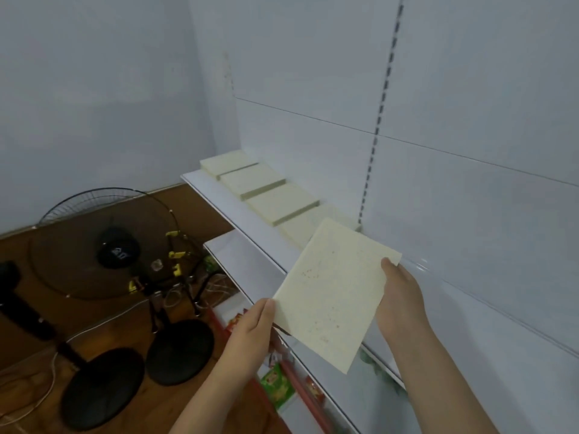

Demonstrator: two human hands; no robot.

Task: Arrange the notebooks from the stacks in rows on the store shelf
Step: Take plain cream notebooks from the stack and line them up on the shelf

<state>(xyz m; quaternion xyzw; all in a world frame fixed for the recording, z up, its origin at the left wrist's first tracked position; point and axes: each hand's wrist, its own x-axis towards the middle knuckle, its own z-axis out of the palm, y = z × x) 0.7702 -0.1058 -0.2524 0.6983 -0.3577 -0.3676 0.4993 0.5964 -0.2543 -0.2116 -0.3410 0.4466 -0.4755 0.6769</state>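
Both my hands hold one cream notebook point(336, 292) above the white shelf point(250, 233): left hand point(253, 333) pinching its lower corner, right hand point(399, 296) gripping its right edge. Four notebooks point(279, 203) lie in a row behind it.

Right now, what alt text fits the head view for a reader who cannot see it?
Both hands, left hand and right hand, hold a cream notebook above a white store shelf, where a row of overlapping cream notebooks already lies. Standing fans sit on the wooden floor left.
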